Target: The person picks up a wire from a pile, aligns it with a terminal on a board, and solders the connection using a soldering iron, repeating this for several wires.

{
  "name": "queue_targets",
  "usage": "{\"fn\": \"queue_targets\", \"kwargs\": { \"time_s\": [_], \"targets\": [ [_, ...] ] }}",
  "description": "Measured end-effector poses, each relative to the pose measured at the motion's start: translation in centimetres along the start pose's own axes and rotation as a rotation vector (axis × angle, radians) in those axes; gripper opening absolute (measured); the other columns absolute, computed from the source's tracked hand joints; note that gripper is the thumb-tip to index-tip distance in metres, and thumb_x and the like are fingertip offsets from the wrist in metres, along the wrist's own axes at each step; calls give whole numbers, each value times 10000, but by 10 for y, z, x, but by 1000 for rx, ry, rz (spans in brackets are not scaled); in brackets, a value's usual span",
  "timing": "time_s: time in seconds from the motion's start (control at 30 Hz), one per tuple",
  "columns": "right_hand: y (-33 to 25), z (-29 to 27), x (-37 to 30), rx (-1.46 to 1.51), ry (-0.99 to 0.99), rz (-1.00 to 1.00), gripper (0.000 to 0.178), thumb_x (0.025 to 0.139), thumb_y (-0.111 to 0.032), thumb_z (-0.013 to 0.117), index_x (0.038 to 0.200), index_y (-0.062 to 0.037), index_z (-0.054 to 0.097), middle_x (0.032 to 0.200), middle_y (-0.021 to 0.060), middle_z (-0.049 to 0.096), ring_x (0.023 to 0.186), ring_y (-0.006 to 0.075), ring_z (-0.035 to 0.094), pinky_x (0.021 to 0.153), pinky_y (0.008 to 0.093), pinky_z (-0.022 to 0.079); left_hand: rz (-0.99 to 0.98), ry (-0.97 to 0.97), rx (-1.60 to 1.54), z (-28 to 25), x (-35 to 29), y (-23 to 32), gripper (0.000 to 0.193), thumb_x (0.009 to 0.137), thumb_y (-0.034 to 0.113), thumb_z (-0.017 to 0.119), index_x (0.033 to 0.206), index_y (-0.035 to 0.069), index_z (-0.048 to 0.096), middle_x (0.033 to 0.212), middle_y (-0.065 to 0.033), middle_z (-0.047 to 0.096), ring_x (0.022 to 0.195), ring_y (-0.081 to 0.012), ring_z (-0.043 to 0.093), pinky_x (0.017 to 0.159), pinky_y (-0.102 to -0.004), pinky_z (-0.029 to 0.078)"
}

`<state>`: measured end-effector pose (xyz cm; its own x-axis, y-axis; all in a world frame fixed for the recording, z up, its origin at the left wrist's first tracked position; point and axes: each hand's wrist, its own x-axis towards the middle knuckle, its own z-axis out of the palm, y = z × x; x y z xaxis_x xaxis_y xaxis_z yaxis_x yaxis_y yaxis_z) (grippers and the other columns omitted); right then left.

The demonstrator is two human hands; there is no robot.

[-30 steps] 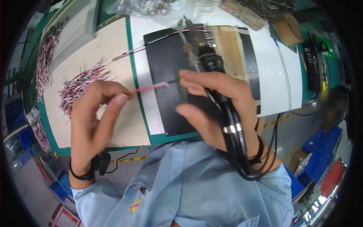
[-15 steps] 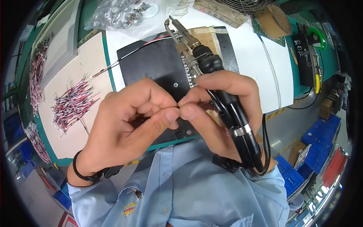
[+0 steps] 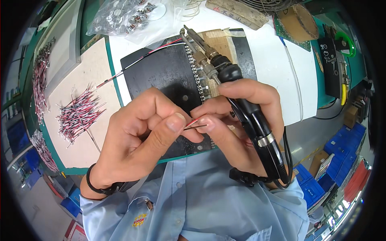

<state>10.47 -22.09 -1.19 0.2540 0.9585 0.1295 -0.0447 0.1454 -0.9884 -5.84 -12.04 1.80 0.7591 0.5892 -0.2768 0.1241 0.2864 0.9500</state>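
My left hand (image 3: 138,138) pinches the ends of a thin red and dark wire pair (image 3: 193,124) between thumb and forefinger. The thumb and fingers of my right hand (image 3: 227,138) meet the other end of those wires. Across that palm lies a black soldering iron (image 3: 257,124), its metal nozzle pointing up and away over the board. Beneath my hands is a black board (image 3: 155,74) with a row of small metal-lugged parts (image 3: 195,70) along its middle. A red, white and black wire (image 3: 136,61) stretches from the row's far end to the left.
A bundle of red, white and black wires (image 3: 80,114) lies on a pale sheet (image 3: 80,158) at left, with more bundles (image 3: 41,80) beyond it. At the back sit a clear bag of metal parts (image 3: 120,18), a worn block (image 3: 237,14) and a round brown container (image 3: 297,22).
My fingertips have drawn slightly apart, and the wire ends now show between them. The iron's nozzle has shifted a little right and nearer.
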Motion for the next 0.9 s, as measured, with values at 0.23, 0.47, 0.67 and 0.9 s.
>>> {"fn": "queue_targets", "kwargs": {
  "time_s": [0.23, 0.47, 0.67, 0.9],
  "targets": [
    [-5, 5, -7, 47, 27, 51, 460, 890, 87, 615, 1261, 0, 357, 918, 198, 689, 830, 185, 692, 717, 291, 567, -64, -55, 78, -5, -9, 4, 113, 1008, 87, 521, 997, -25, 527, 836, -104, 703, 693, -34, 574, 615, -178, 415],
    [1, 19, -19, -12, 185, 10, 392, 854, 48, 695, 1188, 4, 495, 903, 121, 685, 822, 114, 678, 696, 227, 531, 26, 51, 141, -1, -18, -2, 77, 994, 48, 532, 1027, -21, 529, 816, -79, 682, 717, -53, 599, 599, -186, 451],
    [-7, 17, -17, -73, 98, 11, 427, 882, 59, 641, 1225, 9, 392, 883, 162, 684, 812, 158, 681, 673, 272, 559, 93, 89, 212, 5, -20, -2, 58, 955, 12, 587, 983, -34, 566, 812, -86, 681, 749, -75, 642, 655, -194, 499],
    [-8, 16, -6, -78, 103, -41, 427, 878, 49, 651, 1218, 4, 397, 852, 139, 677, 742, 124, 658, 616, 247, 522, 45, 107, 231, 6, -19, 8, 61, 938, 8, 615, 965, -41, 590, 807, -72, 671, 725, -76, 638, 635, -196, 495]
  ]
}}
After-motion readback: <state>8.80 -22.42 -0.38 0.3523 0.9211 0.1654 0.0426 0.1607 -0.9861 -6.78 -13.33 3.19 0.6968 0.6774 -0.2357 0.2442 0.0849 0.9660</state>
